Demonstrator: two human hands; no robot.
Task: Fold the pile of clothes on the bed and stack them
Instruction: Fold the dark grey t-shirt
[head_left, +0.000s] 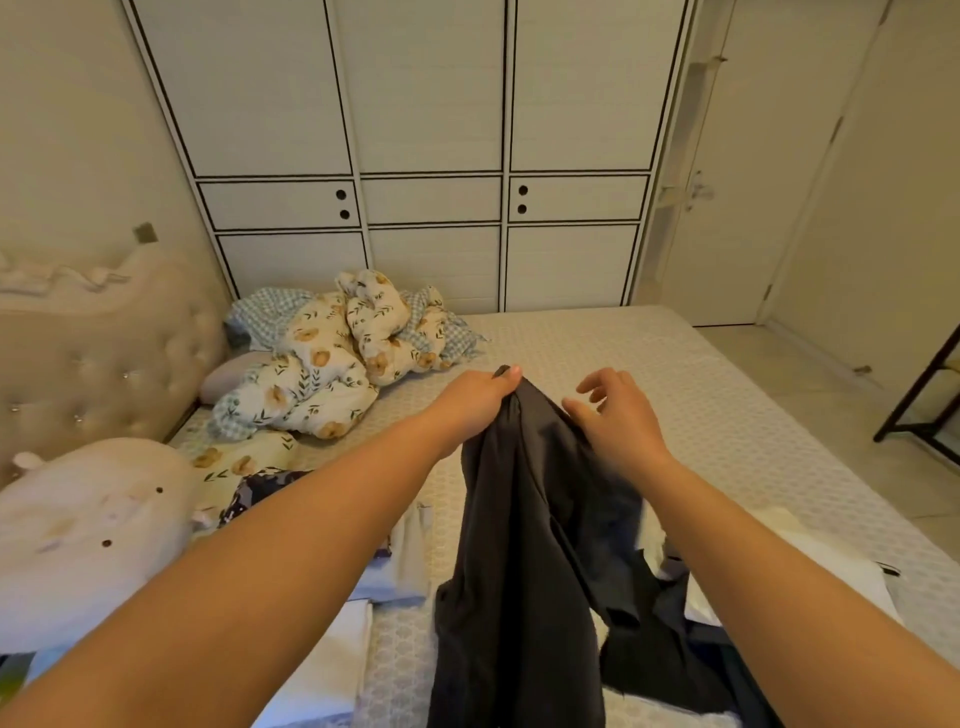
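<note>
A dark grey garment hangs in front of me above the bed. My left hand grips its top edge and holds it up. My right hand hovers just to the right of the cloth with its fingers spread, at most brushing the fabric with the thumb side. More clothes lie under my arms at the near edge: white pieces on the left, white and dark pieces on the right, and a dark floral piece further left.
A crumpled bear-print duvet lies at the head of the bed beside a tufted headboard. A plush pillow sits near left. A white wardrobe stands behind the bed. A dark metal rack stands on the floor, right.
</note>
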